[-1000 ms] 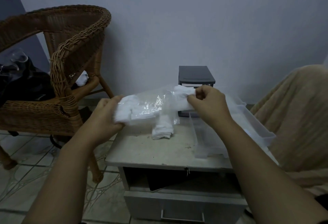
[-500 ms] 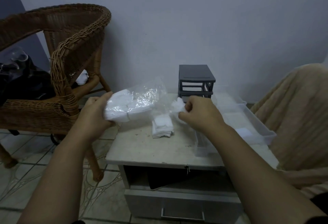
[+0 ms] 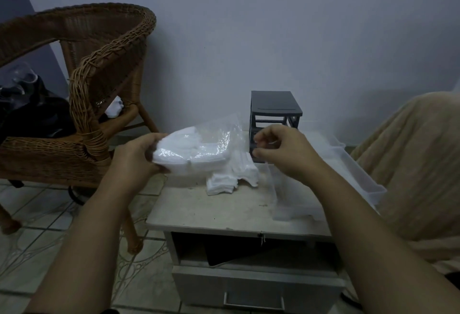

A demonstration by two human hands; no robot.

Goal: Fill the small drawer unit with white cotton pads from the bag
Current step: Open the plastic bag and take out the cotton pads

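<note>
My left hand grips a clear plastic bag packed with white cotton pads, held above the left edge of the small table. Loose pads lie heaped on the table under the bag's open end. My right hand hovers in front of the dark grey drawer unit, fingers curled, pinching a small bit of white that looks like a pad. The unit's slots stand empty. Its clear drawers lie on the table to the right.
A wicker chair with dark things on its seat stands to the left. A beige covered shape is at the right. The table has an open shelf and a drawer with a metal handle below. Tiled floor surrounds it.
My right hand pulled white pads out of the bag's open end and drew away to the right, in front of the drawer unit. The heap on the table looks larger.
</note>
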